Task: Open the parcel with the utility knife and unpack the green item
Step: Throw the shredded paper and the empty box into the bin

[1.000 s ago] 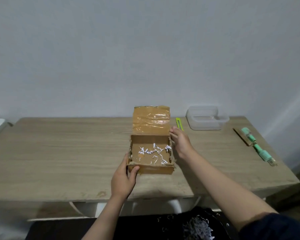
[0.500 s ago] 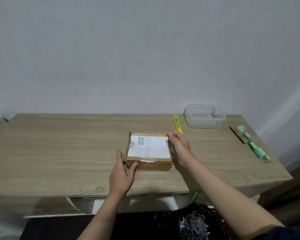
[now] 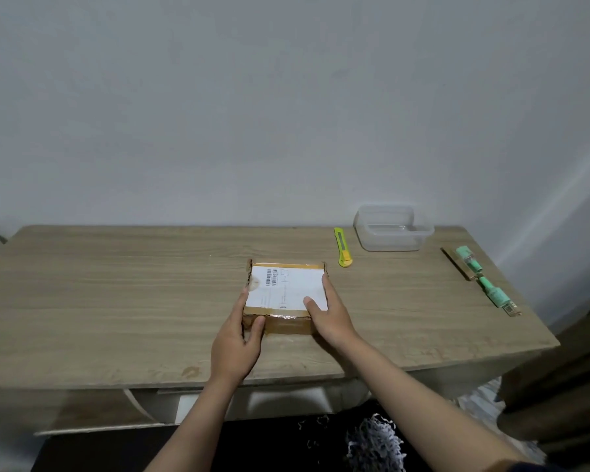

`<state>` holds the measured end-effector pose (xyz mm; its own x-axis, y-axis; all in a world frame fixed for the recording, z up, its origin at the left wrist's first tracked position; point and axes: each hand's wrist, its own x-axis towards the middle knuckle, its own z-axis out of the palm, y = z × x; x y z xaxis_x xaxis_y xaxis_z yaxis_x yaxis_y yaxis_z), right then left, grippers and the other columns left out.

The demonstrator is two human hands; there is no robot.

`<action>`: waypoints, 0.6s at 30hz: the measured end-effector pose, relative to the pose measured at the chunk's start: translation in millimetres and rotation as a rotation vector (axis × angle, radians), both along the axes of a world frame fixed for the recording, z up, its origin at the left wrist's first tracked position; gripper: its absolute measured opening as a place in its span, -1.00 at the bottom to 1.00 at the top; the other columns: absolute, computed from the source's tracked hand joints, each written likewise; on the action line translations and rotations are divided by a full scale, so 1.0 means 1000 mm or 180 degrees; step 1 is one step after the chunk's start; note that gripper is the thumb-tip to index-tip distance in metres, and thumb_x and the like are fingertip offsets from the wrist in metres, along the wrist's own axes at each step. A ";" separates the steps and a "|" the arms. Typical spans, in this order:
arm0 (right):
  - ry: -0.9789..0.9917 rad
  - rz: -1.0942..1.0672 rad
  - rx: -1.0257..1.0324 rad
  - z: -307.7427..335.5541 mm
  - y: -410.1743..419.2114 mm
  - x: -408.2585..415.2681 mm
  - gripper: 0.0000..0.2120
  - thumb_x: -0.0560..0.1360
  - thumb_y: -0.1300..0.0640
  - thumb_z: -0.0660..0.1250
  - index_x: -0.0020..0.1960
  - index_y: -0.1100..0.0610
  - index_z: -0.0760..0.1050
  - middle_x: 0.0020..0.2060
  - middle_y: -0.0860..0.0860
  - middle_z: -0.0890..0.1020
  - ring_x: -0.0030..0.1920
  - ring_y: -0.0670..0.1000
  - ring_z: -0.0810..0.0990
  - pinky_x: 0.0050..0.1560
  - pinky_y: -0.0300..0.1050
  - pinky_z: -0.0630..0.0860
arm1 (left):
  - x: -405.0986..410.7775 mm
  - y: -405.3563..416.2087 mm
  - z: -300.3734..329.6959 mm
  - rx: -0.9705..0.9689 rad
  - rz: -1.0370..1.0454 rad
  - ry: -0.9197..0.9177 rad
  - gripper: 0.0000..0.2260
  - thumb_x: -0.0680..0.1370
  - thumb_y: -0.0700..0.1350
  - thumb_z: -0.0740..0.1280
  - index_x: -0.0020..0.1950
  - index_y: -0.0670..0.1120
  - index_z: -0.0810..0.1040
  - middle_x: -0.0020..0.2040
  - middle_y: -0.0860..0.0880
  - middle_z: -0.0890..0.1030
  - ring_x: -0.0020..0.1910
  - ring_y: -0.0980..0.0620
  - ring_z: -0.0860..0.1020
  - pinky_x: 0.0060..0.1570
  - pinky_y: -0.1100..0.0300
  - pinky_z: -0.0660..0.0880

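A small brown cardboard parcel (image 3: 285,292) with a white shipping label on its lid lies closed on the wooden table (image 3: 116,294). My left hand (image 3: 237,338) grips its near left corner, thumb on the front face. My right hand (image 3: 327,315) holds the right side, with the thumb lying on the label. A yellow-green utility knife (image 3: 342,247) rests on the table beyond the parcel's far right corner. The green item (image 3: 484,281), long and mint-coloured, lies near the table's right edge beside a brown strip of cardboard (image 3: 457,264).
A clear plastic container (image 3: 392,229) stands at the back right of the table, next to the knife. Shredded white paper (image 3: 375,441) lies on dark fabric below the front table edge. A grey wall rises behind the table.
One second ago the parcel's lid stood open, showing paper shreds inside. It is now folded down flat, and my right hand has shifted from the far right corner to the near right side.
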<state>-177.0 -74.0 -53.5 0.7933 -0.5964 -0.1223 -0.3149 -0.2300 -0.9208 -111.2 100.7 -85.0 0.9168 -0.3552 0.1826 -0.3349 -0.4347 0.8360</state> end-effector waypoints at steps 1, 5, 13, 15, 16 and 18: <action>-0.0001 -0.0062 0.0025 0.002 0.002 -0.001 -0.35 0.51 0.06 0.29 0.51 0.03 0.07 0.50 -0.07 0.18 0.48 -0.09 0.17 0.49 -0.10 0.13 | -0.001 0.000 0.001 -0.0082 0.0016 0.0081 -0.55 0.53 0.02 0.29 0.40 0.20 0.27 0.05 0.02 0.63 -0.11 0.16 0.57 -0.18 0.25 0.39; -0.0063 -0.0182 -0.0050 0.014 0.007 -0.014 -0.35 0.49 0.08 0.32 0.50 0.05 0.12 0.48 -0.08 0.23 0.47 -0.08 0.20 0.44 -0.20 0.15 | -0.007 0.000 0.006 -0.0341 0.0047 0.0228 -0.56 0.51 -0.06 0.34 0.37 0.08 0.33 -0.19 0.03 0.59 -0.29 0.25 0.54 -0.25 0.29 0.42; -0.0086 -0.0542 -0.0361 0.039 -0.023 -0.091 -0.38 0.47 0.15 0.34 0.46 0.03 0.19 0.42 -0.09 0.35 0.39 -0.07 0.32 0.35 -0.21 0.26 | -0.062 -0.037 0.014 -0.0605 -0.0558 0.0334 -0.50 0.49 -0.08 0.37 0.40 -0.04 0.33 -0.19 0.11 0.60 -0.50 0.19 0.42 -0.44 0.34 0.38; -0.0092 -0.0671 -0.0386 0.045 -0.035 -0.113 -0.39 0.46 0.17 0.34 0.44 0.01 0.21 0.36 -0.10 0.40 0.33 -0.09 0.37 0.30 -0.21 0.29 | -0.078 -0.052 0.021 -0.0605 -0.0749 0.0339 -0.50 0.49 -0.08 0.37 0.39 -0.04 0.33 -0.05 0.11 0.62 -0.48 0.21 0.44 -0.42 0.37 0.39; -0.0092 -0.0727 -0.0391 0.047 -0.041 -0.125 -0.40 0.46 0.17 0.34 0.44 0.00 0.21 0.34 -0.10 0.42 0.29 -0.11 0.39 0.28 -0.20 0.31 | -0.087 -0.060 0.026 -0.0602 -0.0827 0.0353 -0.52 0.49 -0.08 0.37 0.38 -0.04 0.33 -0.02 0.10 0.62 -0.48 0.23 0.45 -0.42 0.40 0.38; -0.0036 -0.0842 -0.0374 0.051 -0.052 -0.149 -0.39 0.46 0.14 0.35 0.45 0.01 0.20 0.33 -0.10 0.44 0.27 -0.08 0.42 0.27 -0.16 0.35 | -0.107 -0.075 0.033 -0.0628 -0.0960 0.0425 -0.56 0.49 -0.11 0.37 0.34 -0.02 0.35 -0.06 0.14 0.61 -0.47 0.23 0.49 -0.42 0.42 0.39</action>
